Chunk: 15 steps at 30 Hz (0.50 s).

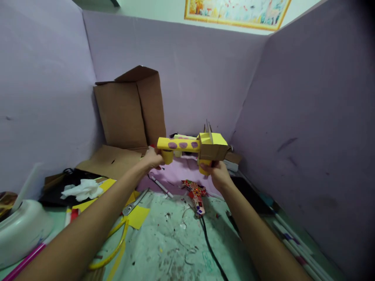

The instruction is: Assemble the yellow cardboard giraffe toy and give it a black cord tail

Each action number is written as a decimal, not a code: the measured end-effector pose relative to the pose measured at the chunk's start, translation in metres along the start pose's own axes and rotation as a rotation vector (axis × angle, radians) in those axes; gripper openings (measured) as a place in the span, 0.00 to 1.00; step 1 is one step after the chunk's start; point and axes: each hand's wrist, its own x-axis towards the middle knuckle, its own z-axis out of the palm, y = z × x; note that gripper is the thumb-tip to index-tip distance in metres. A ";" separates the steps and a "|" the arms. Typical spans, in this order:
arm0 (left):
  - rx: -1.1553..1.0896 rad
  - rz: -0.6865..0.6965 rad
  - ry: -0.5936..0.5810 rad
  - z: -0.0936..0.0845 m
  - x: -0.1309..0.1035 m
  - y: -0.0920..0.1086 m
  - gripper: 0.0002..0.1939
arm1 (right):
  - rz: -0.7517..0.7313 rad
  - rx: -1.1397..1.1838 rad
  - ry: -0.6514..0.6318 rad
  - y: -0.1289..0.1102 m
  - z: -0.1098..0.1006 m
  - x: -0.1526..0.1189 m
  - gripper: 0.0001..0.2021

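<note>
A yellow paper-and-cardboard craft [183, 144], resembling a toy animal, is held level in front of me. Its long tube bears purple spots, and a yellow-topped cardboard box [213, 151] forms the right end. Short yellow cylinders stick down under both ends. My left hand [153, 158] is closed at the left cylinder [167, 157]; part of its grip is hidden. Under the box, my right hand [218, 173] has its fingers closed around the right cylinder [204, 168]. Below the craft, a red patterned glue gun [197, 195] lies on the table.
Yellow-handled scissors [124, 226] lie on yellow paper [138, 217] at left, near a crumpled white tissue [83, 189]. Behind stands an open cardboard box [123, 113]. A black cord [209, 244] trails toward me. A white pen [162, 186] rests mid-table; lilac panels [187, 70] surround the table.
</note>
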 end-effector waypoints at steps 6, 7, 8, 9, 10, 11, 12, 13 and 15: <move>0.120 -0.026 0.015 0.016 0.035 -0.040 0.17 | 0.061 -0.097 -0.012 0.042 0.008 0.014 0.19; 0.131 -0.030 0.019 0.016 0.042 -0.047 0.17 | 0.072 -0.117 -0.013 0.048 0.008 0.015 0.18; 0.141 -0.037 0.023 0.016 0.049 -0.053 0.17 | 0.082 -0.138 -0.013 0.053 0.008 0.017 0.15; 0.148 -0.042 0.023 0.016 0.054 -0.058 0.17 | 0.091 -0.160 -0.013 0.058 0.008 0.017 0.12; 0.153 -0.045 0.021 0.017 0.059 -0.063 0.17 | 0.097 -0.179 -0.012 0.062 0.007 0.018 0.10; 0.155 -0.046 0.019 0.018 0.063 -0.067 0.17 | 0.102 -0.198 -0.010 0.064 0.006 0.019 0.09; 0.156 -0.043 0.015 0.019 0.066 -0.070 0.17 | 0.106 -0.215 -0.006 0.066 0.005 0.019 0.09; 0.153 -0.036 0.013 0.021 0.068 -0.072 0.17 | 0.108 -0.233 0.000 0.067 0.004 0.020 0.09; 0.138 -0.009 0.018 0.026 0.071 -0.075 0.16 | 0.114 -0.267 0.010 0.068 0.001 0.020 0.09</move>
